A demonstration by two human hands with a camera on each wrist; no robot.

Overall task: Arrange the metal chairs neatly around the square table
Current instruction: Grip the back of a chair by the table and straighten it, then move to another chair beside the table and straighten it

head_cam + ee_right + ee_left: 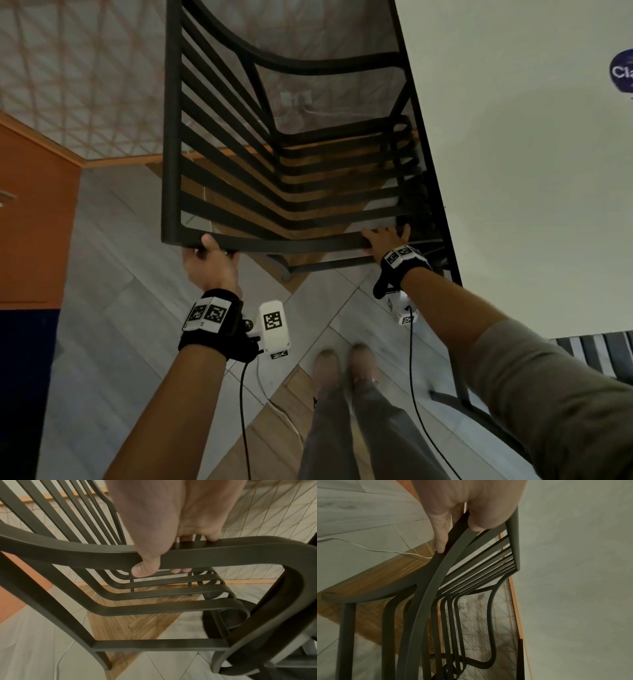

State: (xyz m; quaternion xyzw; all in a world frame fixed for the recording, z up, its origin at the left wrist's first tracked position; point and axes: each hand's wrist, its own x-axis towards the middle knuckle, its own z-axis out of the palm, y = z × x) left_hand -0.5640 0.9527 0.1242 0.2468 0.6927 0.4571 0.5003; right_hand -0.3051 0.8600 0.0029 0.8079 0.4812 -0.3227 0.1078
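A dark metal slatted chair [239, 178] stands in front of me, its seat tucked against the left edge of the white square table [513, 171]. My left hand [210, 255] grips the top rail of the backrest near its left corner. My right hand [385, 240] grips the same rail near its right end, close to the table's dark edge. In the left wrist view the fingers [440, 539] curl over the rail [436, 574]. In the right wrist view the thumb [145, 568] wraps under the rail [223, 553], with fingertips showing behind it.
A second slatted chair [596, 353] shows at the lower right under the table's near edge. The table's round dark base [228, 618] sits beyond the seat. An orange wall [30, 212] runs on the left. A white cable [368, 547] lies across the floor. My feet [342, 366] stand just behind the chair.
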